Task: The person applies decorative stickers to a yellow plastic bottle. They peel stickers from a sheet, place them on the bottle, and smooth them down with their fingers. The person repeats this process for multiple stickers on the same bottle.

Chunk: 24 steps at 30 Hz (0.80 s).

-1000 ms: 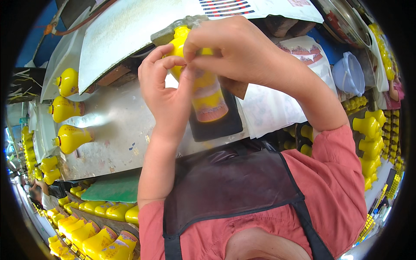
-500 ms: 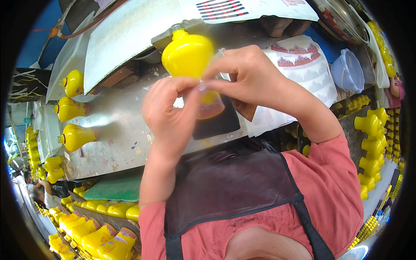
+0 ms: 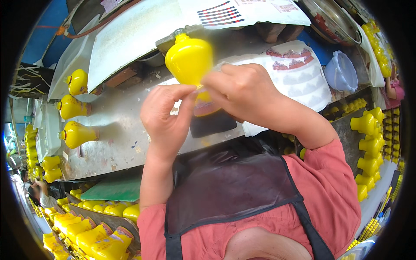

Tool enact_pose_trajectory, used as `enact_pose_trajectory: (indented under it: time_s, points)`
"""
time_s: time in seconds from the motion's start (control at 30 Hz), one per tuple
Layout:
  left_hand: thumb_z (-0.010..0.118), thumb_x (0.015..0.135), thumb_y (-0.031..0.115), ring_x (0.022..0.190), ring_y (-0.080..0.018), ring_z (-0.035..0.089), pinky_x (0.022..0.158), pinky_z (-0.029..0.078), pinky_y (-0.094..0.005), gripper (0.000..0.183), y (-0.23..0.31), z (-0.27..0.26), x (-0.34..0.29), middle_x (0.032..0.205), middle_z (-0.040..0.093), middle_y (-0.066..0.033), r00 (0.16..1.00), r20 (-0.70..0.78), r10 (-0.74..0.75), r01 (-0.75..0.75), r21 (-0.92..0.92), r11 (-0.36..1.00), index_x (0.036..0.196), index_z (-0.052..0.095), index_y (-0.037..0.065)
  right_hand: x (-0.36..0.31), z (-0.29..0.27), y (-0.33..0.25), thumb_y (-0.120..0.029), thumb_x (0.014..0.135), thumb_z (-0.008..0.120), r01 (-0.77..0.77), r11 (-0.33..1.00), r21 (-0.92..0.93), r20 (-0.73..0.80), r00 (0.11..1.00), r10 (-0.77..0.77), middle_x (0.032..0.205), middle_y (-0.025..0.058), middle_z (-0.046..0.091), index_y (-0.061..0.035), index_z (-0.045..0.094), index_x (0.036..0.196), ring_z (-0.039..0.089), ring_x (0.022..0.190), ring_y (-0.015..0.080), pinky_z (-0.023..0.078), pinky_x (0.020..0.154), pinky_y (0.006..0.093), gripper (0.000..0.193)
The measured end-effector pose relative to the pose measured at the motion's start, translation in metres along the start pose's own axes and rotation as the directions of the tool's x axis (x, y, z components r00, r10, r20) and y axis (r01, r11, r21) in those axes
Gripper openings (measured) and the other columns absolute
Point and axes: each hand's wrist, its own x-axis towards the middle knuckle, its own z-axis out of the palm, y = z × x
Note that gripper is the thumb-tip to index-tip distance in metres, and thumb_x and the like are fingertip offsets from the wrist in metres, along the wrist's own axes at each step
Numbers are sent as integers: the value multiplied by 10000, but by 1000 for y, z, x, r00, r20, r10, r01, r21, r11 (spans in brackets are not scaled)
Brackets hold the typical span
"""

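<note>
A glossy yellow vase (image 3: 188, 60) stands upright on the table in front of me, with a patterned reddish band round its base (image 3: 206, 108). My left hand (image 3: 164, 115) is closed in a pinch, thumb against forefinger, in front of the vase's lower part. Close beside it, my right hand (image 3: 242, 89) has its fingers curled together, blurred by motion. A small pale piece shows between the fingertips of both hands, too blurred to name. Something whitish also shows at the right hand's knuckles. Under the vase base lies a dark square pad (image 3: 213, 125).
Sheets of printed decals (image 3: 299, 82) lie to the right, near a pale blue bucket (image 3: 341, 71). Decal strips (image 3: 220, 15) rest on a white board at the back. Several yellow vases (image 3: 79, 134) stand along the table's left side; more fill racks at lower left (image 3: 97, 238) and right (image 3: 370, 147).
My right hand has turned, its fingers now more curled and slightly lower. The left hand stays pinched near the vase. The whole view has shifted slightly.
</note>
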Motion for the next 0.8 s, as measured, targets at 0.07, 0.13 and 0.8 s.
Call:
enact_pose_trajectory:
  time_s: [0.07, 0.13, 0.8]
  points:
    - [777, 865, -51, 732, -139, 619, 676, 493, -264, 95, 3, -2, 1, 848, 708, -78, 999, -10, 33, -33, -2, 999, 942, 732, -17, -5, -6, -1, -202, 872, 709, -34, 995, 92, -2, 999, 35, 750, 130, 670, -71, 741, 898, 680, 660, 333, 544, 597, 430, 138]
    - [778, 859, -53, 717, -144, 612, 663, 487, -266, 96, 8, -4, 2, 833, 705, -73, 998, -11, 58, -58, -2, 998, 933, 730, -16, -6, -16, 1, -140, 878, 733, -90, 975, 204, 30, 996, 86, 727, 124, 675, -47, 759, 937, 672, 622, 273, 527, 566, 362, 112]
    - [631, 973, 172, 1425, -380, 436, 1180, 342, -452, 567, -14, 22, 10, 1576, 388, -260, 976, -5, -220, 220, 34, 975, 1511, 502, 52, 6, -101, 95, -85, 949, 713, -378, 835, 399, 156, 926, 345, 879, 7, 755, -17, 777, 991, 683, 798, 58, 554, 707, 243, 102]
